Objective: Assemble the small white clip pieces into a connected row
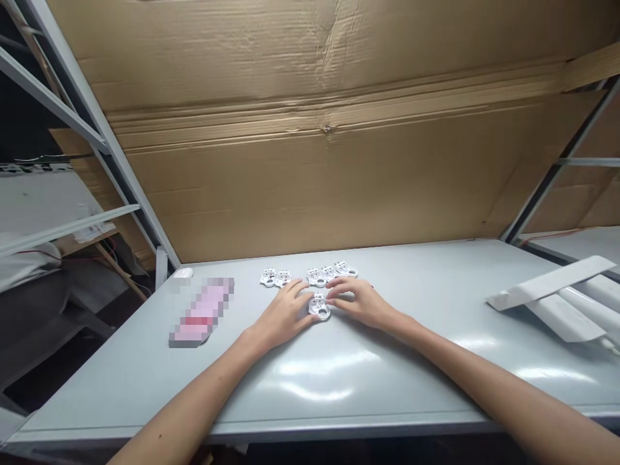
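A small white plastic part with a round ring at one end (320, 308) rests at the middle of the table, between my two hands. My left hand (287, 313) has its thumb and forefinger closed on the part's left side, the other fingers stretched toward the back. From the right, my right hand (358, 301) pinches the part's upper right edge with its fingertips. Just behind my left fingers lie two similar white parts (268, 278). Three more white parts (316, 278) sit in a row behind my right hand, partly covered by its fingers.
On the left of the glossy table (310, 400) lies a pixelated pink object (203, 313), with a small white object (183, 273) behind it. Long white panels (552, 284) are stacked at the right. Cardboard (310, 200) walls the back, between metal frame posts (121, 168).
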